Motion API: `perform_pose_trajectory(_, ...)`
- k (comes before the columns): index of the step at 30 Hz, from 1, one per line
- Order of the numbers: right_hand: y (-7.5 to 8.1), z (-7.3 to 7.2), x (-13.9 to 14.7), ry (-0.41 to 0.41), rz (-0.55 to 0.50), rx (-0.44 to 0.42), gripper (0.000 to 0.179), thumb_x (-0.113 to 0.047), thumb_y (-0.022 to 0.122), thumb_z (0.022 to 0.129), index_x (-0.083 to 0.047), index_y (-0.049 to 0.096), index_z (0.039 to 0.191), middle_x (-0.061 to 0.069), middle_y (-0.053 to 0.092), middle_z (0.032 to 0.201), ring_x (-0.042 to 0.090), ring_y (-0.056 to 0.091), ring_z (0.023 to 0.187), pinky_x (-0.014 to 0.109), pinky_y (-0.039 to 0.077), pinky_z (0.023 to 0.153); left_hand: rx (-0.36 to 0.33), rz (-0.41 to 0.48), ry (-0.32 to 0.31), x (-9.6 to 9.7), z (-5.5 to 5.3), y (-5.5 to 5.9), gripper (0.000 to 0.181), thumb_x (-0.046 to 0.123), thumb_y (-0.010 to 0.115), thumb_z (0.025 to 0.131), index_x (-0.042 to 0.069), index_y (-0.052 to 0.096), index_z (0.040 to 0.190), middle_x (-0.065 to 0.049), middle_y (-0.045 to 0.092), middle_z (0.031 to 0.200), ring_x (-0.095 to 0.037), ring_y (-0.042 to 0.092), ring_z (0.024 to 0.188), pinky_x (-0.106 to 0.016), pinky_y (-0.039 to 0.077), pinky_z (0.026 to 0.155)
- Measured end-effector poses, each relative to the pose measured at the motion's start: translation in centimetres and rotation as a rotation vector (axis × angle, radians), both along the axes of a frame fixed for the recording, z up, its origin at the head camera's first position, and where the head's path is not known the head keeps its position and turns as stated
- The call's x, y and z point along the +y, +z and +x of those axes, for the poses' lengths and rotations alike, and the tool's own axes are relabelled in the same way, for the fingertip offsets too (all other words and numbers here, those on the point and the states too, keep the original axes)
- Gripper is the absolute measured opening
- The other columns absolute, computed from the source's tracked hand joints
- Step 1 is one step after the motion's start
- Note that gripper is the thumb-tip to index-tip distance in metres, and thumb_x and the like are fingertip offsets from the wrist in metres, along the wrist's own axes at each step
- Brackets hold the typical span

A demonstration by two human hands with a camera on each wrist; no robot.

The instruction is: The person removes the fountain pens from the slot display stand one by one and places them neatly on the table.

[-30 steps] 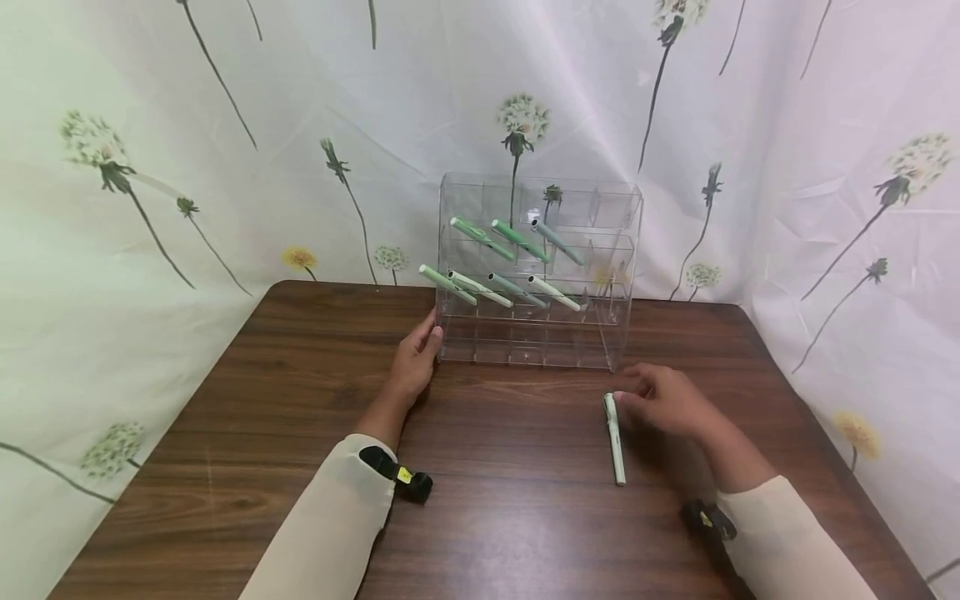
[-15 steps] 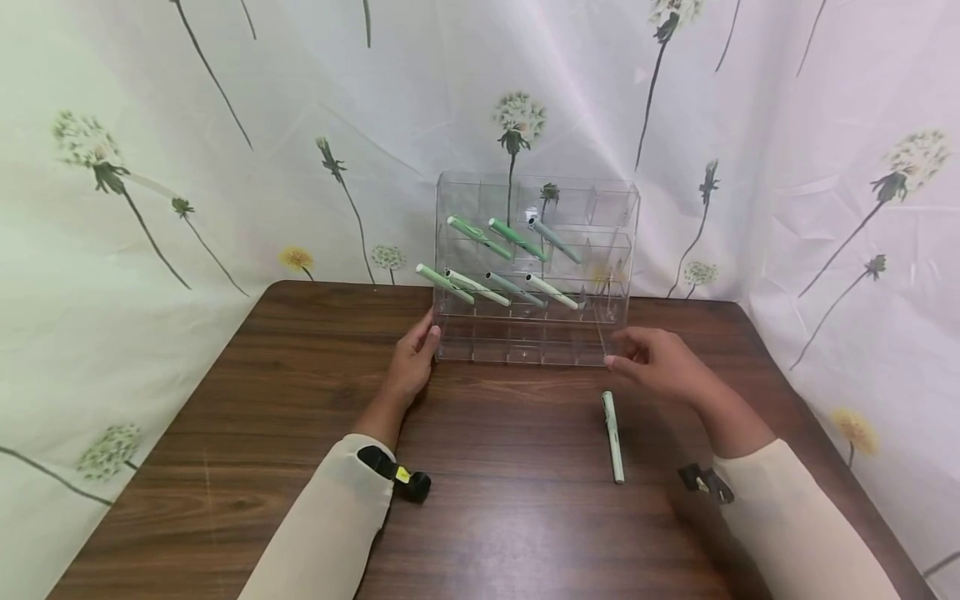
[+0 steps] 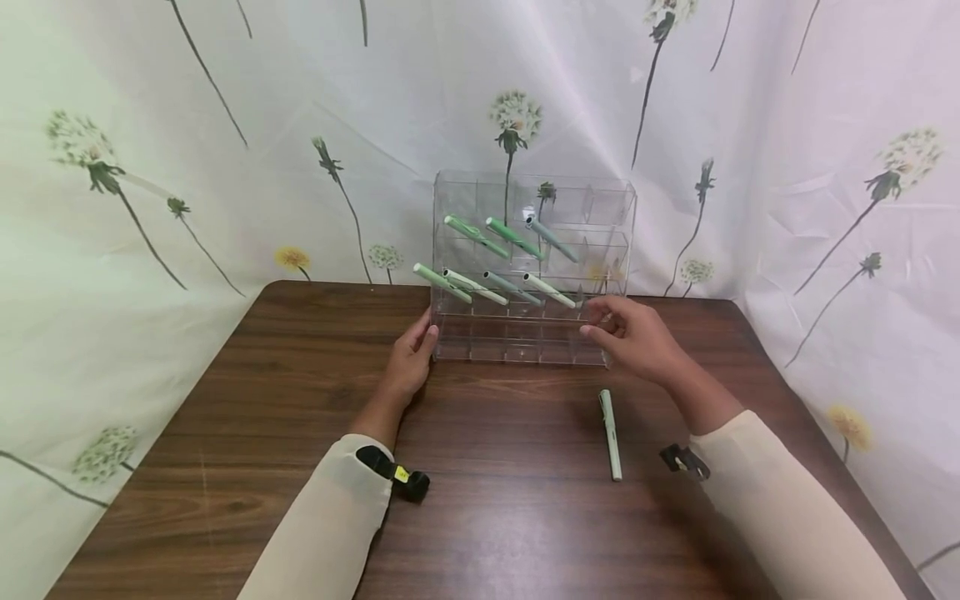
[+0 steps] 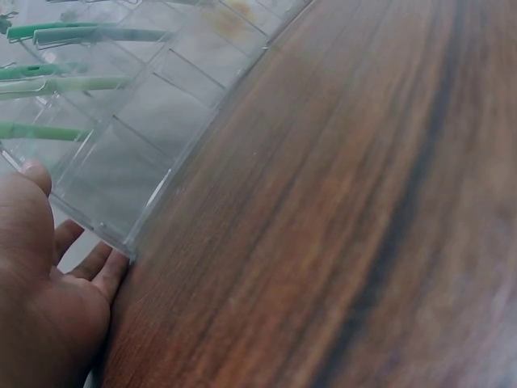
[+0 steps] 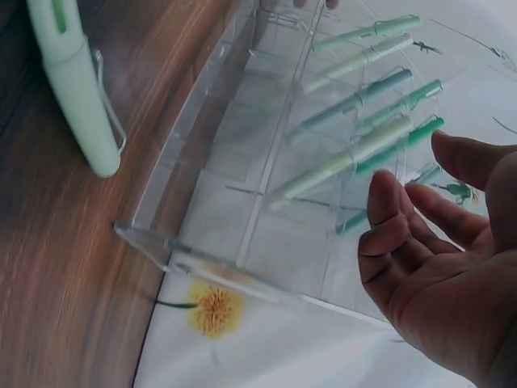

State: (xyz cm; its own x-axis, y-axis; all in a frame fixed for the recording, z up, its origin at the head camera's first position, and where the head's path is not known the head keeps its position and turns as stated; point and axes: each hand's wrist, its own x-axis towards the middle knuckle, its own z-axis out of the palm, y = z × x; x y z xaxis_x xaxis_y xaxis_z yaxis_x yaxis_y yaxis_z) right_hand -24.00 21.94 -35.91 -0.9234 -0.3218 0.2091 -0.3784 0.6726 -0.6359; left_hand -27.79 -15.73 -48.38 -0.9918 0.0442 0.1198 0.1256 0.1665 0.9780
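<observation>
A clear acrylic pen rack (image 3: 525, 337) with stepped tiers stands at the back of the table, holding several pens in green, grey-blue and pale shades, such as a cream one (image 3: 550, 291). My left hand (image 3: 411, 362) rests against the rack's left side; in the left wrist view its thumb is at the front edge and its fingers lie along the side panel (image 4: 117, 186). My right hand (image 3: 633, 337) hovers at the rack's right front, fingers loosely bent and thumb apart, holding nothing. A pale mint pen (image 3: 611, 435) lies on the table below it, also large in the right wrist view (image 5: 81, 113).
The dark wood table (image 3: 247, 433) reaches back to a white curtain (image 3: 247, 200) printed with dandelions, close behind the rack. Another curtain side (image 3: 847, 275) hangs along the right. Black cameras (image 3: 408, 485) are strapped at both wrists.
My right hand has moved from beside the loose pen up and leftward to the rack's right front. The pen stays on the table. My left hand keeps its place at the rack's side.
</observation>
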Motion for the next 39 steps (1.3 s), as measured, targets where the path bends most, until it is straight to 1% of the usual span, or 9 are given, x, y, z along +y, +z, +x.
perform_pose_trajectory(6, -0.3, -0.9, -1.2, 0.002, -0.103, 0.007, 0.05, -0.017, 0.073, 0.107, -0.007, 0.059, 0.153, 0.02, 0.071, 0.123, 0.019, 0.065, 0.061, 0.032, 0.057, 0.059, 0.018, -0.006, 0.006, 0.1, 0.0, -0.2, 0.056, 0.033, 0.047, 0.119, 0.023, 0.035, 0.172, -0.005, 0.031, 0.181, -0.028, 0.027, 0.169, -0.049, 0.024, 0.139)
perform_pose_trajectory(12, -0.9, -2.0, -2.6, 0.002, -0.208, -0.012, 0.052, -0.015, 0.07, 0.108, -0.007, 0.055, 0.158, 0.022, 0.063, 0.147, 0.009, 0.075, 0.081, 0.031, 0.066, 0.071, 0.019, 0.001, 0.021, 0.0, 0.0, -0.2, 0.055, 0.031, 0.047, 0.119, 0.022, 0.036, 0.172, -0.007, 0.032, 0.18, -0.029, 0.029, 0.169, -0.049, 0.024, 0.139)
perform_pose_trajectory(17, -1.2, -3.0, -3.6, -0.039, -0.268, -0.025, 0.052, -0.01, 0.07, 0.108, -0.008, 0.056, 0.157, 0.022, 0.062, 0.147, 0.009, 0.071, 0.073, 0.027, 0.062, 0.063, 0.024, 0.0, 0.005, 0.0, 0.0, -0.2, 0.055, 0.03, 0.047, 0.119, 0.021, 0.035, 0.172, -0.007, 0.032, 0.18, -0.03, 0.029, 0.169, -0.05, 0.025, 0.139)
perform_pose_trajectory(22, -0.9, -3.8, -4.6, -0.077, -0.306, -0.056, 0.052, -0.009, 0.071, 0.107, -0.009, 0.057, 0.157, 0.02, 0.063, 0.146, 0.015, 0.069, 0.067, 0.031, 0.063, 0.06, 0.014, -0.01, 0.002, 0.0, 0.0, -0.2, 0.055, 0.031, 0.046, 0.119, 0.023, 0.034, 0.173, -0.007, 0.03, 0.181, -0.031, 0.026, 0.169, -0.052, 0.023, 0.139)
perform_pose_trajectory(27, -1.0, -4.4, -5.2, -0.101, -0.283, -0.06, 0.054, -0.009, 0.072, 0.106, -0.008, 0.056, 0.158, 0.025, 0.062, 0.148, 0.032, 0.07, 0.062, 0.049, 0.068, 0.066, 0.012, -0.013, 0.008, 0.0, -0.1, -0.3, 0.056, 0.032, 0.047, 0.119, 0.024, 0.035, 0.173, -0.006, 0.03, 0.181, -0.03, 0.026, 0.17, -0.051, 0.022, 0.139)
perform_pose_trajectory(30, -1.1, -4.5, -5.6, -0.116, -0.263, -0.068, 0.055, -0.01, 0.073, 0.106, -0.008, 0.055, 0.158, 0.025, 0.062, 0.15, 0.043, 0.073, 0.067, 0.058, 0.067, 0.071, 0.02, -0.009, 0.007, 0.0, -0.1, -0.5, 0.055, 0.032, 0.048, 0.119, 0.023, 0.036, 0.172, -0.006, 0.031, 0.181, -0.03, 0.026, 0.169, -0.052, 0.022, 0.139)
perform_pose_trajectory(32, -1.0, -4.6, -5.8, -0.124, -0.272, -0.076, 0.056, -0.01, 0.073, 0.105, -0.008, 0.055, 0.158, 0.025, 0.061, 0.15, 0.043, 0.073, 0.068, 0.054, 0.067, 0.067, 0.026, -0.009, 0.004, -0.1, -0.2, -0.5, 0.055, 0.032, 0.047, 0.119, 0.023, 0.036, 0.172, -0.007, 0.031, 0.181, -0.031, 0.026, 0.17, -0.052, 0.022, 0.139)
perform_pose_trajectory(36, -1.0, -4.8, -6.2, -0.133, -0.303, -0.093, 0.055, -0.009, 0.073, 0.105, -0.006, 0.057, 0.157, 0.025, 0.061, 0.15, 0.038, 0.072, 0.063, 0.036, 0.064, 0.056, 0.029, -0.011, 0.002, -0.1, -0.3, -0.6, 0.055, 0.031, 0.046, 0.119, 0.023, 0.035, 0.172, -0.007, 0.03, 0.181, -0.032, 0.026, 0.17, -0.052, 0.022, 0.139)
perform_pose_trajectory(39, -1.1, -5.1, -6.4, -0.138, -0.329, -0.108, 0.052, -0.008, 0.073, 0.105, -0.004, 0.058, 0.154, 0.025, 0.062, 0.149, 0.031, 0.07, 0.058, 0.036, 0.064, 0.056, 0.027, -0.012, 0.008, -0.1, -0.2, -0.5, 0.055, 0.03, 0.047, 0.119, 0.023, 0.035, 0.172, -0.007, 0.031, 0.181, -0.032, 0.026, 0.169, -0.052, 0.022, 0.139)
